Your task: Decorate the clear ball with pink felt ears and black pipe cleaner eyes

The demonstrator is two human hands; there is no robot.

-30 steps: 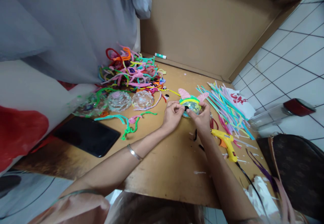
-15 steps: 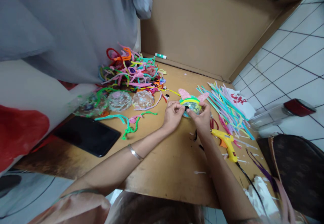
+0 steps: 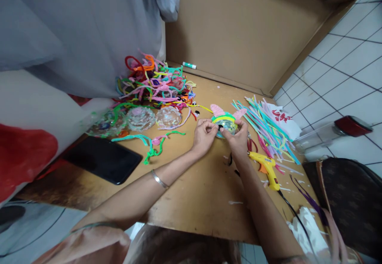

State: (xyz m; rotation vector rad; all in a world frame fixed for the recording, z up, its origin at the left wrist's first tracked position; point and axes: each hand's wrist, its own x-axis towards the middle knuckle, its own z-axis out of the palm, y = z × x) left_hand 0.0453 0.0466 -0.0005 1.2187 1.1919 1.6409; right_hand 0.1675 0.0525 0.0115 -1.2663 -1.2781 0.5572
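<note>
A round craft piece with a green and yellow rim and two pink ears is held over the table between both hands. My left hand pinches at its left edge, beside a small black piece. The thumb of my right hand presses by that black piece, and its fingers wrap round the right edge. Just right of my right forearm lies a yellow glue gun. Whether the black piece is fixed on cannot be made out.
Tangled pipe cleaners, round discs and a black phone are at the left. Straight pipe cleaners, a clear bottle and a brown bag are at the right. A glue stick lies by the cardboard.
</note>
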